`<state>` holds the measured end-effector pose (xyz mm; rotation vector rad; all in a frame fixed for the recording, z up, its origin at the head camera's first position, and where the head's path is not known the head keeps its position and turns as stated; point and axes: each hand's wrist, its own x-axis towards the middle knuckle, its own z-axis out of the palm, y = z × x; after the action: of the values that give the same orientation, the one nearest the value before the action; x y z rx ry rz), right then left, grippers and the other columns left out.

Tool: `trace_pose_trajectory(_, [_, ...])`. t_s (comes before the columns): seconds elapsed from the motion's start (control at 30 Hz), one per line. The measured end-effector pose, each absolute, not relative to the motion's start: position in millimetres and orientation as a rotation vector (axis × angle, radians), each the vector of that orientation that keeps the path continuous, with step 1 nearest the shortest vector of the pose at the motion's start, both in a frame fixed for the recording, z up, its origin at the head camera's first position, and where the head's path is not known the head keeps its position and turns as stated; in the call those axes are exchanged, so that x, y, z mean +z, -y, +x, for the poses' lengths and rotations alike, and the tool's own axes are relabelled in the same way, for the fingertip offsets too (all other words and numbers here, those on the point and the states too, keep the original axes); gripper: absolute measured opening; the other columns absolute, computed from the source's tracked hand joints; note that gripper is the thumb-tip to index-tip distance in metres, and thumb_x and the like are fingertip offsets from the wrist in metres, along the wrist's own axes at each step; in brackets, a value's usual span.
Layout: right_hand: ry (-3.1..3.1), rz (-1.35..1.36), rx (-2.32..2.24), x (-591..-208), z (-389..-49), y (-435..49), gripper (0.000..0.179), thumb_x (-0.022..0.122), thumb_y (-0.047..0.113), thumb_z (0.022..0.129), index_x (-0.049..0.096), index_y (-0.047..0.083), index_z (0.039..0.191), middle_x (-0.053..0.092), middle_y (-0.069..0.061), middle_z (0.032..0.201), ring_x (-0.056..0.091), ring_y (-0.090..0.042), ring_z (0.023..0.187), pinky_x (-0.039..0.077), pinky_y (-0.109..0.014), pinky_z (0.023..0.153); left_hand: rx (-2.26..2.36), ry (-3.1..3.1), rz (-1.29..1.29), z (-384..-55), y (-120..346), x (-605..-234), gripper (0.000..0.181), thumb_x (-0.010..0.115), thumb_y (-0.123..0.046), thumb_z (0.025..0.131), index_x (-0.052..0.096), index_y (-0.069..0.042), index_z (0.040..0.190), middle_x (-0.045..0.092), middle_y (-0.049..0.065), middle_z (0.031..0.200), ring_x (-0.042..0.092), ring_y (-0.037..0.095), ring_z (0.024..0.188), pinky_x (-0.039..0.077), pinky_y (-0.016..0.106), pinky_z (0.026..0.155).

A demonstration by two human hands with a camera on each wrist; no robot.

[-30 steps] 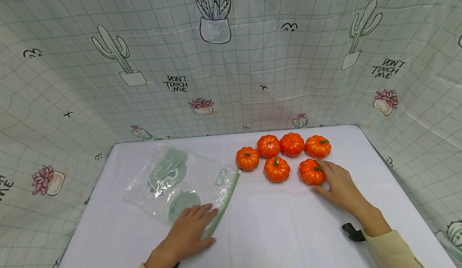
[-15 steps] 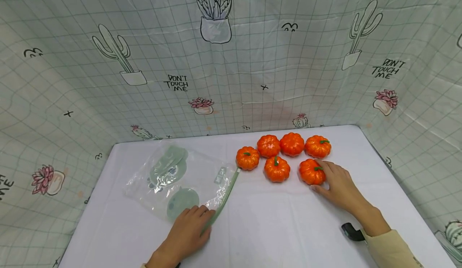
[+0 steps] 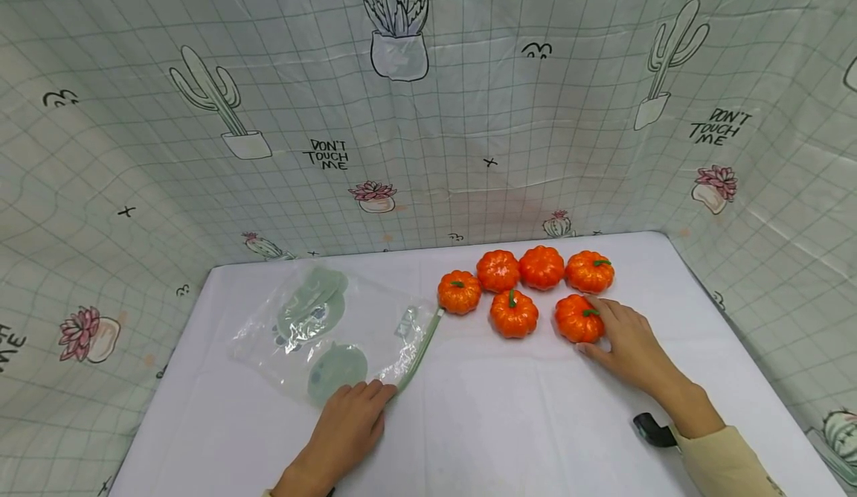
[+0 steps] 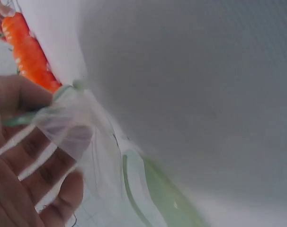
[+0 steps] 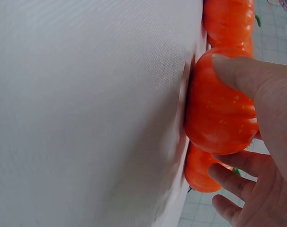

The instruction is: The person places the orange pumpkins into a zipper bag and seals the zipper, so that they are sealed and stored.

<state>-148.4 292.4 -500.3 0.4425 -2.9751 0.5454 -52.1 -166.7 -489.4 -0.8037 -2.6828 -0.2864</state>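
A clear zip bag (image 3: 378, 318) with green prints lies flat on the left of the table, its green zip edge facing right. At the near end of that edge my left hand (image 3: 351, 422) grips the bag; in the left wrist view, the green strip (image 4: 20, 119) sits by the thumb and clear film covers part of the fingers. On the right, my right hand (image 3: 629, 344) holds a small orange toy pumpkin (image 3: 577, 319), with the thumb (image 5: 238, 73) on one side and fingers around the other. This pumpkin rests low at the cloth.
Several more pumpkins (image 3: 513, 314) stand in a loose group at the back right. The leftmost pumpkin (image 3: 459, 292) is right at the far end of the zip edge. White cloth (image 3: 495, 422) covers the table, and a printed curtain (image 3: 455, 125) rises behind it.
My left thumb has drawn in under the bag's edge, and the hand has shifted slightly left. The zip edge has moved left with it. The right hand stays on its pumpkin.
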Motion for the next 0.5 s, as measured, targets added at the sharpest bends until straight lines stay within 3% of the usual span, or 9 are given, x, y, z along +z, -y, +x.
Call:
trace_pose_trajectory(0.27, [2.974,0.449,0.548,-500.7,-148.8,-292.6,0.087,0.089,0.024,0.084,0.043,-0.005,0.152,0.051,-0.033,0.144,0.048,-0.055,0.131,0.033,-0.075,0.109,-0.503,2.781,-0.494,-54.1,163.7,-491.2,0.027,0.081,0.006,0.074,0.077,-0.01,0.095,0.072,-0.004,0.081,0.066,0.011,0.068,0.046,0.029,0.062])
trace_pose_trajectory(0.5, [2.983,0.445,0.56,-500.2,-148.9,-292.7,0.086,0.089,0.024,0.085,0.043,-0.005,0.152,0.051,-0.033,0.145,0.048,-0.055,0.131,0.033,-0.075,0.11,-0.651,2.828,-0.338,-54.3,164.7,-488.6,0.022,0.086,-0.002,0.077,0.078,-0.014,0.093,0.068,-0.011,0.079,0.061,0.01,0.067,0.047,0.031,0.061])
